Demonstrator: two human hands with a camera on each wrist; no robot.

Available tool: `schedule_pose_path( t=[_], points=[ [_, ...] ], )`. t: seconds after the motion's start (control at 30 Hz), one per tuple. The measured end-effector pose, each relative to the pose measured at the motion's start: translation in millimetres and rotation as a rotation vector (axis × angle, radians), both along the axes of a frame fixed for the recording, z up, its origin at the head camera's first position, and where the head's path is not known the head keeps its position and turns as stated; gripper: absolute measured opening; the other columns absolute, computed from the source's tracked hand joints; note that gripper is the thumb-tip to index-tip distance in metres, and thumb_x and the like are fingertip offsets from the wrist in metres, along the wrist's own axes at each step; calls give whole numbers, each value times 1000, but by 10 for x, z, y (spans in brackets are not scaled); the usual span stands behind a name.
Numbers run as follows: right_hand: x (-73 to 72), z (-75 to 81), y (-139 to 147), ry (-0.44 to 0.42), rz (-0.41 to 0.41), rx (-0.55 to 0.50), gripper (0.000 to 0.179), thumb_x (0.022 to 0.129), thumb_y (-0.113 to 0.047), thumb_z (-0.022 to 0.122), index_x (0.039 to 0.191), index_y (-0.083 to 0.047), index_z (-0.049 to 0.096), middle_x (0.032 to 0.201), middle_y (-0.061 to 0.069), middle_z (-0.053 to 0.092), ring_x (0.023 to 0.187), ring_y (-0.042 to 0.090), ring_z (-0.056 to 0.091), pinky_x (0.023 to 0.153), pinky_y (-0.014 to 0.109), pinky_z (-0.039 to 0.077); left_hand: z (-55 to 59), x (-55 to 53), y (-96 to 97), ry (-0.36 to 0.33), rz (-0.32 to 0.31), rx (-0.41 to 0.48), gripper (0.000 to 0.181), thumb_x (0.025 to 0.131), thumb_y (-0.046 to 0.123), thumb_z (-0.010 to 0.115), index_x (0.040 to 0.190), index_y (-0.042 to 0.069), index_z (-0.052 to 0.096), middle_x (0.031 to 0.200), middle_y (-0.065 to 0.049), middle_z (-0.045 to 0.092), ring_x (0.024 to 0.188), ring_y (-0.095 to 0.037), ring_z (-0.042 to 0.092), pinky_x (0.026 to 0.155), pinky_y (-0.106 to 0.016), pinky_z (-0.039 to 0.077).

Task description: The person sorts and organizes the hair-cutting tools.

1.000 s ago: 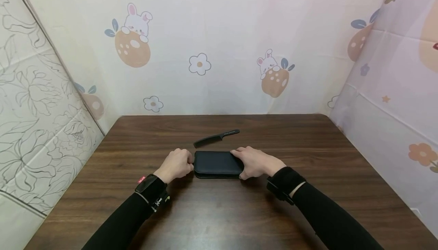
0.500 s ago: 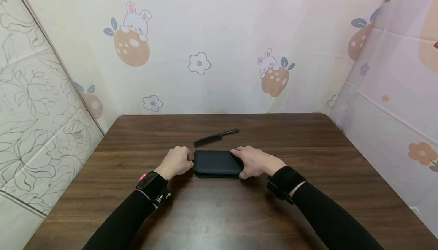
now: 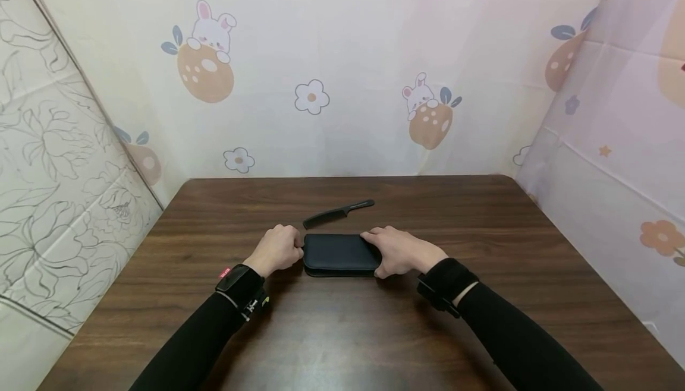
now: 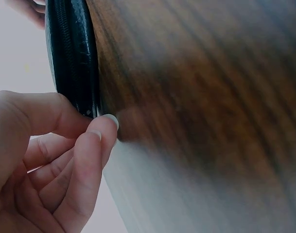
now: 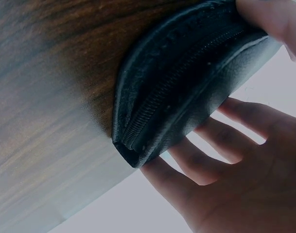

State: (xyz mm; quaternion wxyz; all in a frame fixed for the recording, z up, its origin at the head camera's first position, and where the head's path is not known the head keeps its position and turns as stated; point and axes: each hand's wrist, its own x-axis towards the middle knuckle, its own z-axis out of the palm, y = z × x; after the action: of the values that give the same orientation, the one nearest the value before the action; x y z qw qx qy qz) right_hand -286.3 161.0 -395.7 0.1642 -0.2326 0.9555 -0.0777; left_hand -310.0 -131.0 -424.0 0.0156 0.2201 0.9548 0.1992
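Observation:
A flat black zip case lies on the table in front of me, its zipper side toward my body. At its left end my left hand pinches the end of the zipper between thumb and index finger; what lies inside the pinch is hidden. The other fingers of that hand are curled. My right hand grips the right end of the case, thumb and spread fingers on opposite sides. Zipper teeth run closed along the edge in the right wrist view.
Just beyond the case a black comb lies slantwise, its handle toward the back right. The brown wooden table reaches a patterned cloth wall at the back. More patterned panels stand at both sides.

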Motion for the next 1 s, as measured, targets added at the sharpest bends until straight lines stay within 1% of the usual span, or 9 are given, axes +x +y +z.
schedule_pose_path(
  t=[0.1, 0.17, 0.23, 0.33, 0.47, 0.63, 0.83, 0.9, 1.0],
  points=[
    [-4, 0, 4, 2, 3, 3, 85, 84, -22, 80, 157, -7, 39, 157, 16, 39, 140, 37, 41, 104, 52, 44, 4, -7, 3, -4, 4, -2, 19, 87, 3, 68, 70, 12, 66, 57, 5, 57, 53, -12, 52, 63, -32, 44],
    [-5, -2, 7, 4, 4, 4, 85, 84, -22, 80, 157, -7, 39, 157, 15, 39, 140, 37, 42, 104, 52, 44, 1, -13, 2, 1, 1, -3, 22, 87, 3, 67, 68, 13, 65, 56, 5, 55, 52, -12, 50, 61, -31, 42],
    [-1, -4, 12, 10, 2, 8, 85, 84, -22, 80, 157, -8, 39, 157, 15, 40, 139, 37, 42, 104, 52, 44, -1, -22, 7, 15, -8, -4, 27, 86, 2, 66, 63, 14, 61, 53, 6, 50, 50, -11, 46, 59, -30, 38],
    [4, -4, 17, 11, 1, 3, 85, 84, -22, 80, 157, -8, 39, 157, 15, 40, 140, 37, 42, 105, 52, 44, -6, -39, 15, 30, -23, -9, 36, 85, 0, 64, 56, 16, 50, 49, 7, 38, 47, -11, 36, 56, -29, 29],
    [1, -3, 23, 4, 4, -2, 85, 84, -22, 80, 157, -8, 39, 158, 15, 39, 140, 38, 41, 104, 52, 44, -1, -54, 23, 29, -19, -15, 42, 84, -1, 64, 53, 18, 43, 48, 8, 31, 47, -11, 31, 55, -28, 26],
    [-6, -3, 29, 6, -3, 0, 85, 84, -22, 80, 157, -8, 38, 158, 15, 39, 140, 38, 40, 105, 52, 44, 6, -76, 29, 42, -19, -2, 41, 84, 0, 65, 53, 18, 46, 49, 8, 33, 49, -11, 33, 55, -28, 27],
    [2, -5, 19, -1, 4, -9, 85, 84, -21, 80, 157, -8, 38, 158, 16, 38, 141, 39, 39, 105, 53, 43, -15, -97, 0, 26, 1, 17, 42, 85, 2, 65, 52, 18, 45, 48, 8, 40, 46, -12, 40, 54, -28, 30],
    [8, -3, 10, -3, 2, -12, 85, 84, -21, 80, 157, -8, 38, 159, 16, 38, 141, 39, 39, 105, 53, 43, -28, -106, -13, 28, 9, 22, 44, 86, 2, 65, 52, 18, 42, 48, 7, 39, 45, -12, 40, 54, -28, 28],
    [13, -3, -1, -3, -1, -14, 85, 84, -21, 80, 157, -8, 39, 158, 16, 38, 141, 39, 39, 106, 54, 42, -42, -121, -25, 34, 13, 25, 47, 87, 3, 65, 53, 19, 37, 48, 7, 35, 44, -11, 35, 54, -28, 24]
  ],
)
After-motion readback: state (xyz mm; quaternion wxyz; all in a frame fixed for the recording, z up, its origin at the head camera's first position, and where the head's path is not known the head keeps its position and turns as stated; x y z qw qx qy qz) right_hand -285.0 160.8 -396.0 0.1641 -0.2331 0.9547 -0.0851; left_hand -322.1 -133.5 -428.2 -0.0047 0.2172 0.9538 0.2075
